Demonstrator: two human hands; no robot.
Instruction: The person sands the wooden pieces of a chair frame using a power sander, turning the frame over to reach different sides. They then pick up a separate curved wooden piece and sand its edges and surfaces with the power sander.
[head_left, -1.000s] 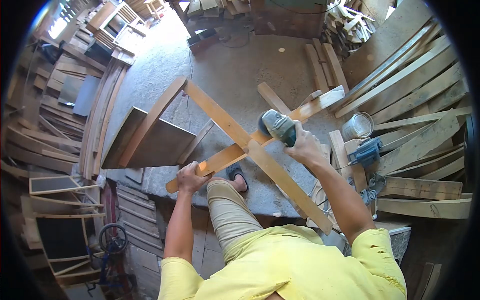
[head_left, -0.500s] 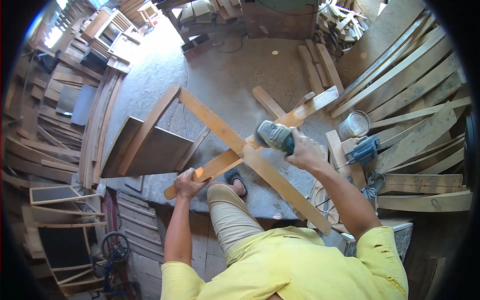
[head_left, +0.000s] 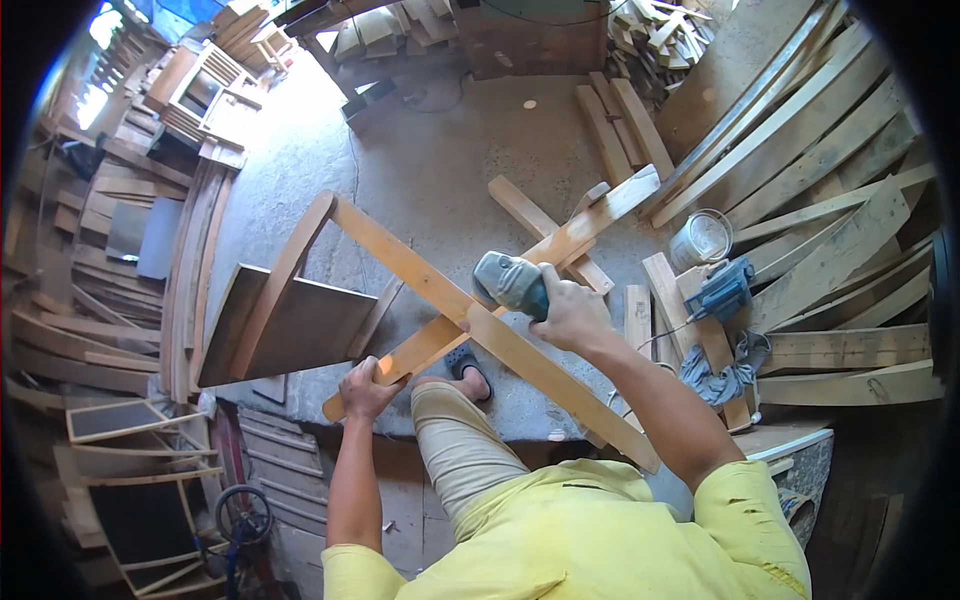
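Note:
Two wooden boards cross in an X in front of me as parts of a wooden frame. My left hand [head_left: 366,388] is wrapped round the near left end of one crossing board [head_left: 425,345]. A dusty teal power sander [head_left: 512,284] is gripped in my right hand [head_left: 575,312], its head over that same board just beyond the crossing. The other crossing board [head_left: 555,378] slopes from upper left to lower right, past my knee. Attached at the left is a frame leg [head_left: 290,270] beside a dark flat panel [head_left: 325,318].
A white bucket [head_left: 700,240] and a blue power tool [head_left: 722,290] stand at the right among planks. Long boards [head_left: 790,150] lean along the right side. Stacked timber [head_left: 190,270] lines the left. My sandalled foot [head_left: 475,380] rests under the frame.
The sander in my right hand has shifted left and slightly down, closer to the crossing. My left hand keeps its hold near the board's end. The whole view has tilted a little.

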